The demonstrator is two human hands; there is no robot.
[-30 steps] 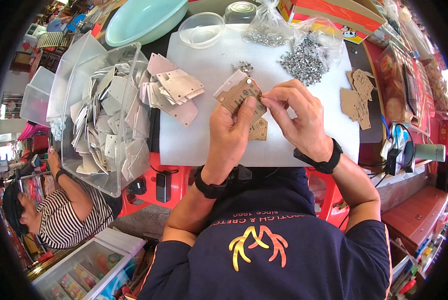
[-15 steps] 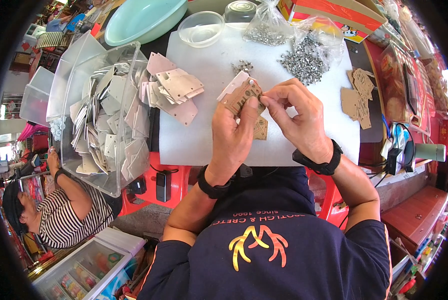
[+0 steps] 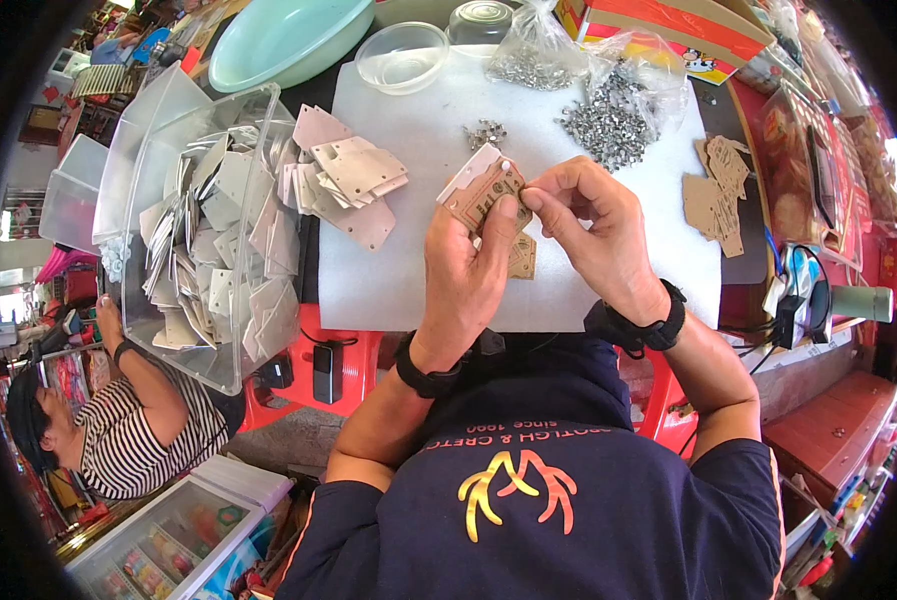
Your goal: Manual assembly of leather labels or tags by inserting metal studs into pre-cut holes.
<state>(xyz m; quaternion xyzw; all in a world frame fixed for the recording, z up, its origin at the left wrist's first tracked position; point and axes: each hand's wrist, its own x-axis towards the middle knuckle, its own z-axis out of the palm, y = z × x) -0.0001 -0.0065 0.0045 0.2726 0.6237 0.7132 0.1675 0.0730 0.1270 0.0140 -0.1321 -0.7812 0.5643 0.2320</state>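
My left hand (image 3: pixel 465 265) is closed round a brown printed card (image 3: pixel 488 197), its thumb pressed on the face and a white edge showing along the upper left. My right hand (image 3: pixel 600 225) is pinched at the card's right edge. Whatever its fingertips hold, if anything, is too small to make out. Another brown card (image 3: pixel 521 260) lies on the white foam mat (image 3: pixel 388 290), partly covered by my left hand. Just beyond the held card is a small heap of shiny metal pieces (image 3: pixel 485 134). A larger heap of metal pieces (image 3: pixel 608 125) lies farther right.
At left, a clear plastic bin (image 3: pixel 233 385) holds many pale cards; more pale cards (image 3: pixel 353 175) lie beside it. Brown cards (image 3: pixel 713 205) sit at right. Along the back are a clear bowl (image 3: pixel 401 60), a basin (image 3: pixel 288 45) and a plastic bag (image 3: pixel 533 55). A person (image 3: pixel 133 430) is at left.
The brown card has tilted slightly in my left hand, so more of its printed face shows. My right hand has shifted very little and stays at the card's right edge.
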